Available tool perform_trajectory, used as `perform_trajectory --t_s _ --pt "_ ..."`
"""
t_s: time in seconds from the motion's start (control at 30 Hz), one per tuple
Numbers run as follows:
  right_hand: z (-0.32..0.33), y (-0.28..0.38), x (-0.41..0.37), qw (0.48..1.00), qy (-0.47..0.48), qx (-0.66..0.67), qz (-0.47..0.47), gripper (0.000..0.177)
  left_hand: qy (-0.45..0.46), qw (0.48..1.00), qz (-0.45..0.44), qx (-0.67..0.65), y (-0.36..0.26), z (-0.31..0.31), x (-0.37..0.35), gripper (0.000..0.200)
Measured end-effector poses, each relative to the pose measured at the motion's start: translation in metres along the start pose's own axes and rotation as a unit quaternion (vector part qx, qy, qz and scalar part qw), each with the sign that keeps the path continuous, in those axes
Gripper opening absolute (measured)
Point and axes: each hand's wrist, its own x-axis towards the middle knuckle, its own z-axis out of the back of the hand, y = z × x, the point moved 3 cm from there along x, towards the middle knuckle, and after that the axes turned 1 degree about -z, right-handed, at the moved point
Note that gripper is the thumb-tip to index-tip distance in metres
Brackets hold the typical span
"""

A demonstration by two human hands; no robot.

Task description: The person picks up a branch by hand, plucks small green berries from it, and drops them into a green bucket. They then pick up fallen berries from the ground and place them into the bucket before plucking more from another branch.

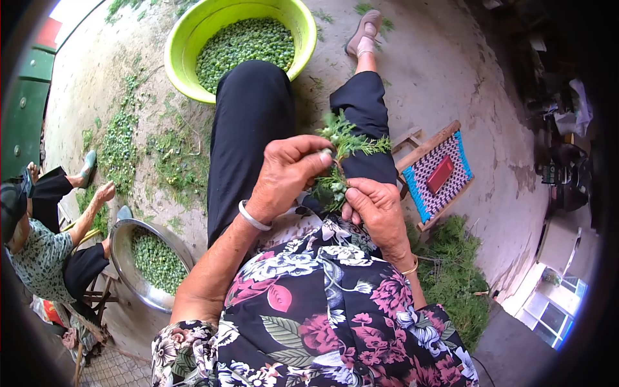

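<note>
A cypress sprig [345, 145] with feathery green leaves and small pale-green cones [336, 188] is held up in front of my lap. My left hand [290, 171], with a bangle at the wrist, pinches its upper part between thumb and forefinger; a small green cone shows at the fingertips. Lower down, my right hand [376, 209] grips the sprig between thumb and fingers. Beyond my knee stands a lime-green basin [182, 58], with many picked green cones [245, 51] inside.
A folding stool [425, 155] with a woven seat carries a red rectangular object [440, 175]. Cut branches [458, 277] are heaped at right. At left, another person [48, 251] sits beside a metal basin [119, 248] of cones. Leaf litter [119, 148] covers some of the ground.
</note>
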Motion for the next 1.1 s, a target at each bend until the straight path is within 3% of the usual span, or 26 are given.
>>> perform_trajectory --t_s 0.07,0.13,0.2,0.3,0.47,0.53,0.6,0.63,0.7,0.73,0.8,1.1 --pt "0.0 0.0 -0.001 1.0 0.006 0.008 -0.003 0.02 -0.05 0.995 0.012 -0.083 0.008 0.013 0.006 0.014" --pt "0.002 -0.001 -0.003 1.0 0.009 0.012 -0.008 0.02 -0.02 0.974 0.014 -0.227 0.008 0.028 0.012 0.013" --pt "0.002 -0.002 -0.004 1.0 0.008 0.014 -0.005 0.02 0.005 0.957 0.023 -0.29 0.004 0.038 0.015 0.017" --pt "0.002 0.001 -0.004 1.0 0.012 -0.003 0.01 0.02 0.001 0.957 0.004 -0.291 -0.001 0.034 0.014 0.018" --pt "-0.001 0.0 -0.005 1.0 -0.003 -0.026 0.011 0.019 -0.001 0.98 0.058 -0.188 0.004 0.015 0.009 0.021" --pt "-0.004 -0.001 -0.004 0.999 -0.013 -0.029 0.012 0.019 -0.025 0.992 0.024 -0.119 0.007 0.008 0.008 0.024" --pt "-0.005 -0.001 -0.002 0.989 -0.024 -0.133 0.057 0.017 -0.047 0.999 -0.01 0.011 0.002 0.005 0.008 0.021" --pt "-0.005 -0.001 -0.002 0.989 -0.025 -0.133 0.057 0.017 -0.046 0.999 -0.011 0.011 0.002 0.006 0.008 0.021" --pt "-0.006 -0.001 -0.002 0.986 -0.017 -0.152 0.059 0.015 -0.059 0.984 -0.08 0.151 -0.005 0.01 0.01 0.017" --pt "-0.006 -0.002 -0.002 0.986 -0.018 -0.152 0.06 0.015 -0.058 0.984 -0.08 0.151 -0.004 0.012 0.01 0.017" --pt "-0.006 -0.002 -0.002 0.987 -0.03 -0.147 0.061 0.015 -0.046 0.999 -0.022 -0.006 0.003 0.016 0.012 0.013" --pt "-0.007 0.0 -0.002 0.983 -0.01 -0.179 0.046 0.017 -0.009 0.999 -0.026 -0.034 0.002 0.016 0.01 0.019"
